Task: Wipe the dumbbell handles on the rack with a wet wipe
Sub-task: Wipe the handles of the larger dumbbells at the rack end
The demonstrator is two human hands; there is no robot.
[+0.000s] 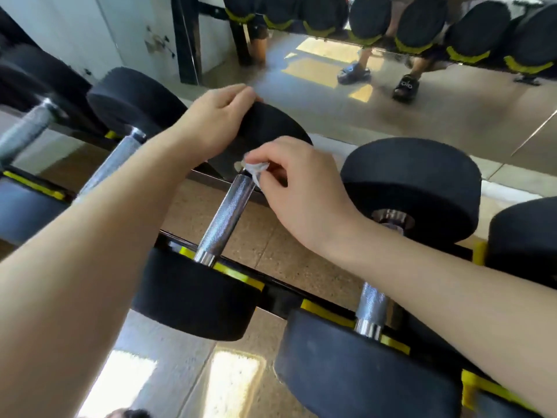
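A black dumbbell with a knurled chrome handle (224, 218) lies across the rack in the middle of the view. My right hand (304, 188) pinches a crumpled white wet wipe (254, 170) against the far end of that handle, where it meets the far weight head (268, 131). My left hand (217, 119) grips the top edge of that far head. The near head (196, 297) sits on the front rail.
More dumbbells lie on the black and yellow rack (283, 292): one to the left (117, 158), one to the right (373, 306) under my right forearm. A wall mirror (391, 95) behind reflects the rack and a person's sandalled feet. Tan floor shows below.
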